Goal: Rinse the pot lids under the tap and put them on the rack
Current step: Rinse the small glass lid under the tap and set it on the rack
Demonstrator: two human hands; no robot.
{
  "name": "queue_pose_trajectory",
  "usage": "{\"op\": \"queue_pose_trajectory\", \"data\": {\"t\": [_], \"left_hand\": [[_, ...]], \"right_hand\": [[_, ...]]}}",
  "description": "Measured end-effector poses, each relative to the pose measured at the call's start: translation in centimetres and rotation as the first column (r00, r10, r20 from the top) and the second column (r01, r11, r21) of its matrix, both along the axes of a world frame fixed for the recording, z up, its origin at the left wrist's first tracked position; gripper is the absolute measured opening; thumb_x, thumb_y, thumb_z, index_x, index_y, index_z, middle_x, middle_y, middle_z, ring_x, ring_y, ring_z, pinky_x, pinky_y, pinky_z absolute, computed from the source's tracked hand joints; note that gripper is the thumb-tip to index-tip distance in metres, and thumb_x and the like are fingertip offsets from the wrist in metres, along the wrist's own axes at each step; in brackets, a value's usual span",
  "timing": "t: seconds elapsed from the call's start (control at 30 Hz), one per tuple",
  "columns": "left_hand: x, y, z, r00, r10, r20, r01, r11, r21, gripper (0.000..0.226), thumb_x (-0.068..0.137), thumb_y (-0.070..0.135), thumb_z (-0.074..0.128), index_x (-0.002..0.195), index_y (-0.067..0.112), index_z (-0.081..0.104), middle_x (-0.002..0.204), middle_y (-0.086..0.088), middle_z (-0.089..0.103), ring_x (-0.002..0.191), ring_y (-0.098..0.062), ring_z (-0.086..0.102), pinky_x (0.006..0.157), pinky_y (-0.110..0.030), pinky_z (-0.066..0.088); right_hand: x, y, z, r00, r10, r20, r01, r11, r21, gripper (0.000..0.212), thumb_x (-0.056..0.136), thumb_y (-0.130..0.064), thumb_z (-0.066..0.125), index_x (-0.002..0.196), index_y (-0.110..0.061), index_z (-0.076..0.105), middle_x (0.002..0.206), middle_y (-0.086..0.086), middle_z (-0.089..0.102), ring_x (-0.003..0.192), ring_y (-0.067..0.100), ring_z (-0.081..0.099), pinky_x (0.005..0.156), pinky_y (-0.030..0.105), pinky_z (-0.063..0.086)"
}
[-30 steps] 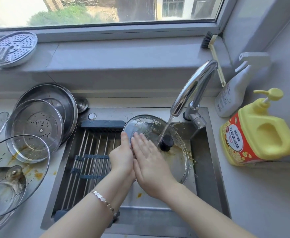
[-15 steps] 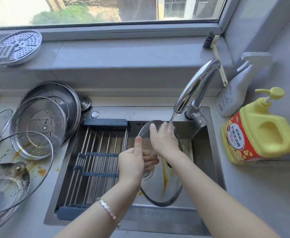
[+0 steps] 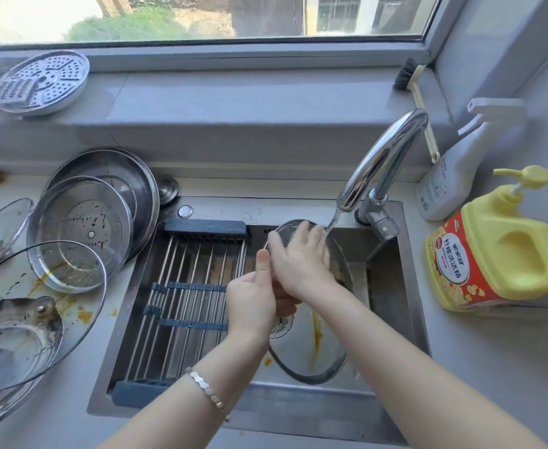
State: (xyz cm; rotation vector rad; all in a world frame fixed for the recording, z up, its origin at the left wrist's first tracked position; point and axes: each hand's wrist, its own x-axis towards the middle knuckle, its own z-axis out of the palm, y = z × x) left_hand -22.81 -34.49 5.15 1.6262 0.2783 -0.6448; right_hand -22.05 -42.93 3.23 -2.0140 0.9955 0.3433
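The pot lid (image 3: pixel 310 351) is held on edge in the right half of the sink (image 3: pixel 298 411) beneath the running tap (image 3: pixel 386 157), its left rim gripped by the left hand (image 3: pixel 253 303) while the right hand (image 3: pixel 298 260) presses on it with flat fingers, so the wet glass could slip from that one-sided grip and strike the steel.

Your lid (image 3: pixel 298 351) is clear, wet, glossy glass with a dark rim. You have a mirror-bright chrome tap (image 3: pixel 386 153), a brushed steel sink (image 3: pixel 389 293), and a rack (image 3: pixel 185 270) of smooth steel rods with matt blue plastic ends.
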Motion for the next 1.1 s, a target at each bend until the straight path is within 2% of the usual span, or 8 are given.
{"op": "queue_pose_trajectory", "data": {"t": [0.1,0.17,0.37,0.53,0.67,0.83,0.97,1.1], "left_hand": [[-0.4,0.3,0.4,0.998,-0.067,0.020,0.068,0.998,-0.008,0.053,0.092,0.041,0.047,0.074,-0.007,0.058,0.056,-0.016,0.067,0.046,-0.020,0.066,0.041,-0.024,0.051],[-0.6,0.5,0.1,0.997,-0.075,0.021,0.075,0.997,-0.003,0.051,0.092,0.040,0.048,0.072,-0.006,0.057,0.058,-0.018,0.067,0.047,-0.021,0.066,0.043,-0.025,0.051],[0.1,-0.1,-0.7,0.999,0.045,-0.009,-0.045,0.999,-0.013,0.042,0.094,0.011,0.051,0.054,-0.002,0.060,0.044,-0.010,0.061,0.051,-0.029,0.061,0.048,-0.031,0.052],[-0.4,0.5,0.2,1.000,-0.021,-0.008,0.021,1.000,0.015,0.052,0.094,0.039,0.046,0.075,-0.008,0.058,0.058,-0.016,0.069,0.049,-0.021,0.068,0.044,-0.025,0.052],[0.4,0.7,0.3,0.999,0.028,-0.041,-0.028,1.000,-0.002,0.054,0.094,0.042,0.045,0.078,-0.008,0.057,0.057,-0.015,0.069,0.048,-0.022,0.067,0.044,-0.026,0.053],[1.8,1.2,0.6,0.991,0.109,-0.077,-0.112,0.993,-0.036,0.052,0.095,0.044,0.043,0.080,-0.005,0.058,0.057,-0.013,0.069,0.048,-0.020,0.067,0.041,-0.022,0.053],[3.2,1.2,0.0,0.935,0.257,-0.244,-0.286,0.954,-0.092,0.050,0.094,0.047,0.043,0.077,0.002,0.053,0.053,-0.010,0.067,0.041,-0.016,0.065,0.036,-0.018,0.049],[3.2,1.2,-1.1,0.919,0.293,-0.263,-0.316,0.947,-0.050,0.051,0.093,0.047,0.045,0.076,0.001,0.054,0.054,-0.013,0.065,0.035,-0.013,0.060,0.034,-0.018,0.047]], "right_hand": [[0.7,-3.8,-1.7,0.950,-0.191,-0.248,0.216,0.973,0.077,0.092,0.082,-0.070,0.013,0.146,-0.004,0.018,0.149,0.024,0.025,0.137,0.035,0.026,0.113,0.049,0.022],[0.6,-4.0,-1.8,0.941,-0.200,-0.272,0.242,0.962,0.128,0.084,0.088,-0.065,0.016,0.145,-0.003,0.024,0.147,0.023,0.032,0.135,0.036,0.032,0.111,0.047,0.027],[0.3,0.9,0.2,0.991,-0.012,-0.133,0.016,0.999,0.028,0.090,0.090,-0.064,0.023,0.147,-0.001,-0.007,0.152,0.029,-0.008,0.143,0.038,-0.009,0.115,0.045,-0.001],[0.3,-4.5,-2.0,0.963,-0.071,-0.260,0.101,0.990,0.101,0.106,0.075,-0.080,0.003,0.140,-0.004,0.037,0.147,0.022,0.033,0.131,0.036,0.036,0.109,0.047,0.028],[-0.2,-3.9,-2.1,0.981,-0.060,-0.185,0.063,0.998,0.008,0.086,0.090,-0.064,0.019,0.148,-0.001,0.006,0.151,0.030,0.010,0.141,0.039,0.013,0.114,0.048,0.015],[-3.2,-6.8,-3.8,0.991,-0.066,-0.114,0.084,0.984,0.155,0.070,0.094,-0.053,0.023,0.146,-0.006,0.024,0.152,0.016,0.024,0.140,0.028,0.024,0.114,0.041,0.020],[-6.6,-3.5,-4.4,0.947,0.165,0.275,-0.120,0.977,-0.174,0.054,0.100,-0.035,0.015,0.149,-0.015,0.004,0.155,-0.008,-0.003,0.140,0.002,-0.012,0.116,0.025,-0.007],[-8.3,-0.3,-4.1,0.912,0.332,0.241,-0.256,0.920,-0.298,0.067,0.088,-0.038,0.010,0.148,-0.011,-0.001,0.149,-0.014,-0.009,0.135,-0.004,-0.015,0.112,0.018,-0.011]]}}
